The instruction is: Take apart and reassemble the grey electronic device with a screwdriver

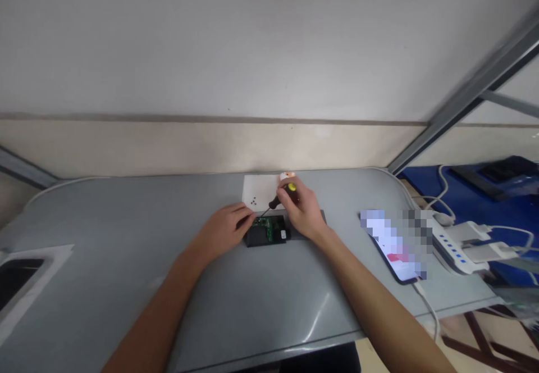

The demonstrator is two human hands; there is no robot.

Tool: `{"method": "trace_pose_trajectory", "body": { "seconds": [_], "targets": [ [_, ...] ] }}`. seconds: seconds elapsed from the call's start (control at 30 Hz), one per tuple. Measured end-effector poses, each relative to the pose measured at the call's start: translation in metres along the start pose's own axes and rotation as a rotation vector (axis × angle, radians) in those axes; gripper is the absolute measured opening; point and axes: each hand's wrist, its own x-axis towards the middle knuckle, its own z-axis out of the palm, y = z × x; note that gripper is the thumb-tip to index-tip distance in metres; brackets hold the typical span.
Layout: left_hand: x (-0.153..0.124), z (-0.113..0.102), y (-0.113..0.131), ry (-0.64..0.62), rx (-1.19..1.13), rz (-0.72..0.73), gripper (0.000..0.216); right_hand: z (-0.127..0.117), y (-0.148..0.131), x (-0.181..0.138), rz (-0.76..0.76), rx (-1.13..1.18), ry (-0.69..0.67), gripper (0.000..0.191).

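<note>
While the wide grey tabletop with rounded corners (126, 232) is carrying everything, a white power strip with plugs in it (452, 246) is lying at its right edge; a dark smartphone with a lit screen (396, 252) is lying just beside that, nearer the middle; a white sheet of paper (261, 187) is lying at the middle of the far edge; a small black rectangular case (263, 237) is sitting just in front of the sheet, showing a green circuit board (266, 224) in its far half. The left hand (223, 228) is pressing curled fingers against the case's left end; whether it is clamping or only leaning cannot be told. The right hand (305, 213) is clenching a yellow-and-black-handled screwdriver (286, 190), slanting its tip down onto the board. Tiny black screws (253, 200) are lying on the paper's near left corner.
</note>
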Motion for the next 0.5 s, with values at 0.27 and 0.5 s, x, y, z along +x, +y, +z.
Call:
{"method": "trace_pose_trajectory", "body": {
  "seconds": [0.27,0.5],
  "targets": [
    [0.001,0.000,-0.002,-0.007,-0.049,-0.012,0.031,0.016,-0.021,0.017,-0.077,-0.074,-0.087,0.027],
    [0.001,0.000,-0.004,0.005,-0.094,-0.011,0.032,0.032,-0.027,0.024,-0.098,-0.083,-0.058,0.030]
  ]
}}
